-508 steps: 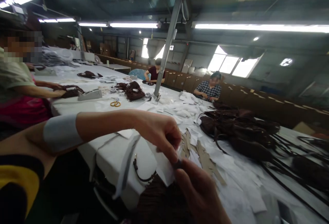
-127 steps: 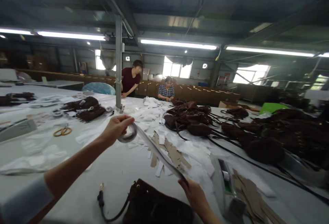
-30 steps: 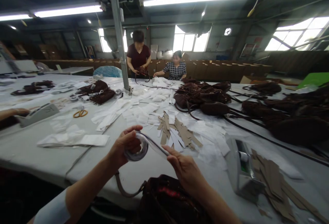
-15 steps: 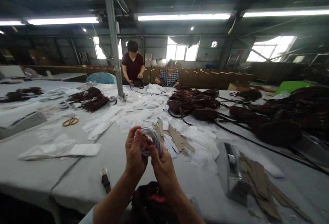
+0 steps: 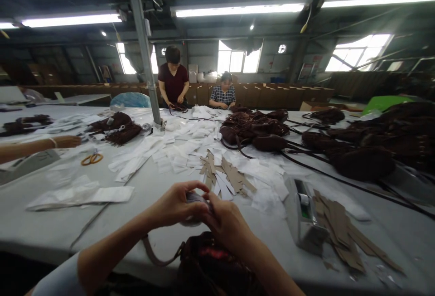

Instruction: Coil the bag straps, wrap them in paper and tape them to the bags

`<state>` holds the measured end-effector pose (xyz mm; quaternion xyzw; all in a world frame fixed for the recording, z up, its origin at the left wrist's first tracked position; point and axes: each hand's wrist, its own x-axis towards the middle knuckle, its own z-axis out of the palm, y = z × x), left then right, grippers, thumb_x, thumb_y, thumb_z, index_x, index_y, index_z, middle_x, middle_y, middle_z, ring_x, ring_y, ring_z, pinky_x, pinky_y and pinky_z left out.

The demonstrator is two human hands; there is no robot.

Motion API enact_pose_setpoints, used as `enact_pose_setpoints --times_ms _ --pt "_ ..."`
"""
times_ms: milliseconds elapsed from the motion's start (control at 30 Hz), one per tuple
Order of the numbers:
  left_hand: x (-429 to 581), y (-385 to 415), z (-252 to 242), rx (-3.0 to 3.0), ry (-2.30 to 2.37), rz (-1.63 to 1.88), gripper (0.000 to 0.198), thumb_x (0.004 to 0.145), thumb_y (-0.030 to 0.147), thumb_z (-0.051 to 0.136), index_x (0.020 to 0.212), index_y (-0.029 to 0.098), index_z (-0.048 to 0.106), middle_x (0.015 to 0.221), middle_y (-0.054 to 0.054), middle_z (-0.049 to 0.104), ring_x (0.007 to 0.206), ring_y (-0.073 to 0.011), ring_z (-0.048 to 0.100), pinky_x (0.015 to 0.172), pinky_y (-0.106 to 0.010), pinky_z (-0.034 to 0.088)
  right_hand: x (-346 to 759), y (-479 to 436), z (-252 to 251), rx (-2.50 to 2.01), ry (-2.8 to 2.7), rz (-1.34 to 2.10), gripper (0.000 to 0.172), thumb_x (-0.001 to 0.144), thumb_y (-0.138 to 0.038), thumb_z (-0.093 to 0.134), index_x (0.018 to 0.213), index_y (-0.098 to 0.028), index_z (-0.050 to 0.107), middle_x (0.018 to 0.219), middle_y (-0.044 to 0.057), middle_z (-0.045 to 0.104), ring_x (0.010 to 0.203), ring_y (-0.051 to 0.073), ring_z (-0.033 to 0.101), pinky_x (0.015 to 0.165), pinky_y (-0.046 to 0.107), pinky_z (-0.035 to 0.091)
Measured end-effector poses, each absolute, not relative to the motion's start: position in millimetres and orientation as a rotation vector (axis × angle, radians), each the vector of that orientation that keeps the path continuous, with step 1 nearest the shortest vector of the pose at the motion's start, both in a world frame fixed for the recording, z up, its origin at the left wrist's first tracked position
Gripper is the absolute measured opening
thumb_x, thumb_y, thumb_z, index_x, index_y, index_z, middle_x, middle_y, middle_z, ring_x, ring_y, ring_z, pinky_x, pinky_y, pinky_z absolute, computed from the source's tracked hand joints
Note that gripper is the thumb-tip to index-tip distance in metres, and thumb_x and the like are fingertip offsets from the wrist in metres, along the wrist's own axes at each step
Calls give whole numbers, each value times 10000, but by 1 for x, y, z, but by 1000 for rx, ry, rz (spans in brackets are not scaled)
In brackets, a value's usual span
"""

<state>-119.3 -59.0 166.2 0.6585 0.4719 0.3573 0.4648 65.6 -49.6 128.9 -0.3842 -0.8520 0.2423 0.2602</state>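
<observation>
Both my hands are raised over the near middle of the table, closed on a grey ring-shaped roll (image 5: pixel 195 197). My left hand (image 5: pixel 178 205) curls its fingers over the roll's top and left side. My right hand (image 5: pixel 220 216) grips the right side, its fingers meeting those of the left. Much of the roll is hidden by the fingers, and whether it is tape I cannot tell. Just below them, at the table's near edge, sits a dark brown bag (image 5: pixel 204 269) with its top open and something red inside. Its strap (image 5: pixel 156 257) loops out to the left.
White paper scraps (image 5: pixel 183 146) and brown card strips (image 5: pixel 234 176) lie ahead. A tape dispenser (image 5: pixel 306 223) stands right, before piled brown bags (image 5: pixel 254 128). Wooden rings (image 5: pixel 91 159) and another person's hand (image 5: pixel 70 142) are left; two people work across the table.
The roll has been tilted and lowered, and my fingers now cover more of it. The strap by the bag has shifted. Another person's arm has come in from the left.
</observation>
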Motion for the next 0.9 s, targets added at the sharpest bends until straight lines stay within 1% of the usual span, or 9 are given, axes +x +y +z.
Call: enact_pose_setpoints --times_ms 133,233,367,467,533,600,700,800,900 --pt "-92 -62 143 1057 969 1359 449 709 491 725 993 172 589 483 87 467 407 -45 370 435 -148 307 67 -52 132 -942 -2016 1024 248 857 -420 573 890 -175 571 723 -15 602 645 131 538 572 212 379" --pt "-81 -59 123 806 864 1589 469 757 572 647 1026 209 523 414 120 371 359 -51 333 394 -135 264 66 -54 119 -966 -1885 1040 334 878 -493 513 887 -163 566 744 2 605 659 134 535 575 214 388" --pt "-96 -55 123 1187 964 1225 474 829 579 542 1079 176 557 571 33 557 470 -89 478 441 -162 335 72 -57 100 -1263 -2161 744 322 888 -467 514 952 -160 589 716 43 661 629 177 590 550 240 345" --pt "-111 -54 141 1627 1031 776 451 796 481 637 1134 183 609 620 25 585 533 -95 492 478 -164 333 73 -57 100 -1262 -2462 498 236 857 -352 580 994 -164 617 743 70 692 626 209 620 531 257 305" --pt "-111 -54 152 1745 1069 654 420 760 426 687 1099 184 637 638 17 610 534 -96 491 464 -162 318 71 -56 107 -1139 -2486 521 187 832 -282 605 991 -189 637 798 58 704 663 199 633 543 250 316" --pt "-103 -55 154 1685 1083 720 364 767 422 675 1018 161 645 643 4 623 511 -91 492 444 -160 316 70 -53 115 -1092 -2377 625 164 801 -301 646 935 -206 652 788 27 698 677 177 626 566 236 341" --pt "-83 -55 141 1324 1055 1085 364 767 475 663 939 163 586 538 47 548 410 -59 428 393 -140 282 75 -50 118 -1138 -2202 796 261 760 -435 682 850 -193 644 675 -11 649 609 147 572 557 224 353" --pt "-66 -53 117 892 1010 1445 427 726 540 684 918 198 516 501 96 467 369 -43 381 367 -124 266 87 -49 106 -1108 -2065 927 327 845 -490 564 882 -170 622 709 -2 643 620 134 557 564 216 373" --pt "-62 -51 98 854 974 1347 478 757 586 627 1008 196 510 552 78 505 413 -62 429 399 -141 323 101 -51 89 -1246 -2072 832 372 913 -495 455 923 -159 617 755 36 671 657 154 592 585 227 382"
